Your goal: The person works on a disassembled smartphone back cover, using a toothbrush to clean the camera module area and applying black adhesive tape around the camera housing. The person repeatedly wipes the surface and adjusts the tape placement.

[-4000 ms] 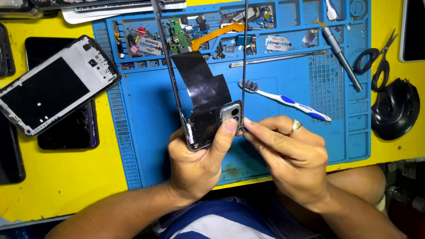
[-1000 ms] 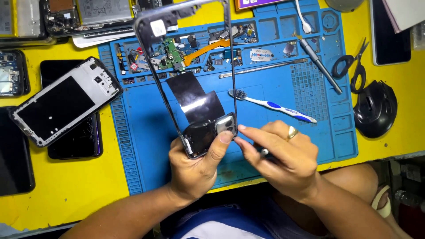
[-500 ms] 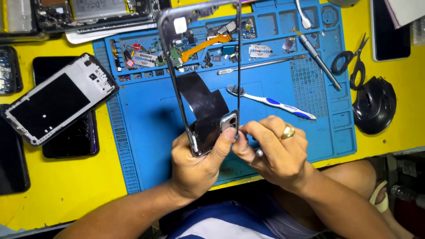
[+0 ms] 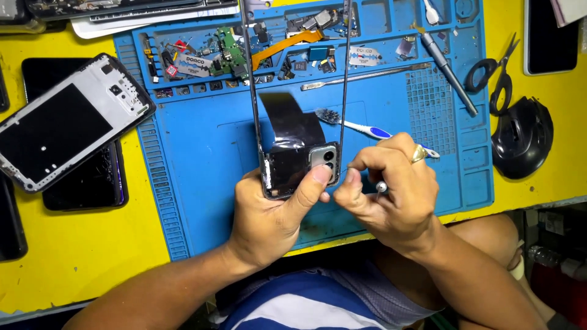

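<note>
1. Phone (image 4: 298, 165) stands up over the blue mat (image 4: 202, 177), its low end in the left hand (image 4: 269, 217).
2. Left hand is closed on it, thumb by the camera.
3. Right hand (image 4: 391, 195) pinches a thin tool (image 4: 380, 187) just beside it.

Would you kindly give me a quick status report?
Left hand grips phone frame. Right hand pinches thin tool at its camera corner. Toothbrush lies behind.

dark phone frame (image 4: 292, 153), upright, held over mat
</note>
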